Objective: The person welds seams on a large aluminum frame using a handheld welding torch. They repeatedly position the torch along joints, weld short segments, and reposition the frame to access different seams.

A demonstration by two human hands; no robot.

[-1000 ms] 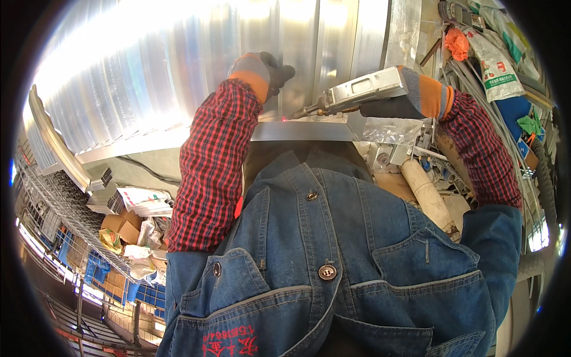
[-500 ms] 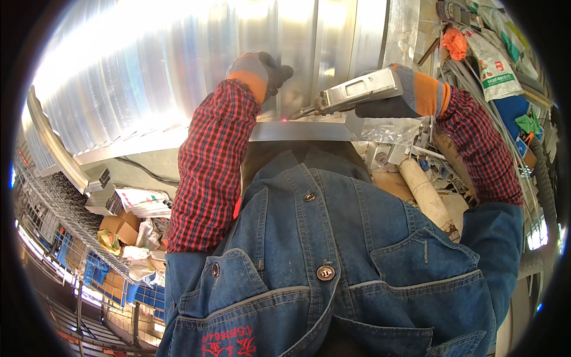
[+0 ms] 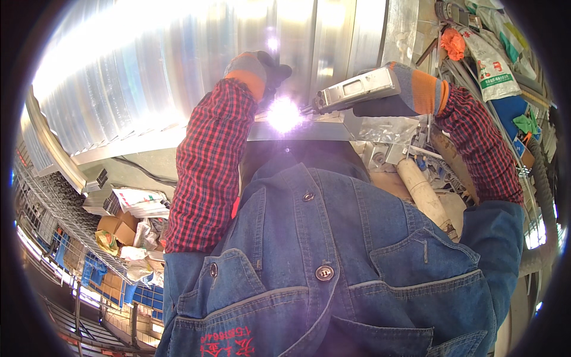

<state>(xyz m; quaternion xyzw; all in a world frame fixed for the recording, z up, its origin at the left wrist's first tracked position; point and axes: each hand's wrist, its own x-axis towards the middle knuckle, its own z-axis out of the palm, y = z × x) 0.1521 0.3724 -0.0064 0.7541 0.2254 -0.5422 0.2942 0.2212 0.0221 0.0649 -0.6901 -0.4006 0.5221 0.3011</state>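
My right hand [image 3: 410,90], in a grey and orange work glove, is closed around a silver handheld welding gun [image 3: 361,88]. The gun's nozzle points left into a blinding white-violet flare [image 3: 285,115] at the near edge of a ribbed shiny metal panel [image 3: 300,41]. Just up and left of the flare, my left hand [image 3: 257,72] rests at the panel in a matching glove, its fingers curled. Glare and the glove hide what those fingers grip. Below the flare runs a flat metal strip [image 3: 321,132], close to my denim apron.
A white cylinder [image 3: 421,191] lies to the right of my apron. Bags [image 3: 498,71], an orange crumpled bundle [image 3: 453,44] and long metal bars crowd the far right. At left are a cardboard box [image 3: 121,226], plastic bags and wire mesh racks [image 3: 71,223].
The small red spot at the nozzle tip has given way to a large bright flare. Both hands and the gun have barely moved.
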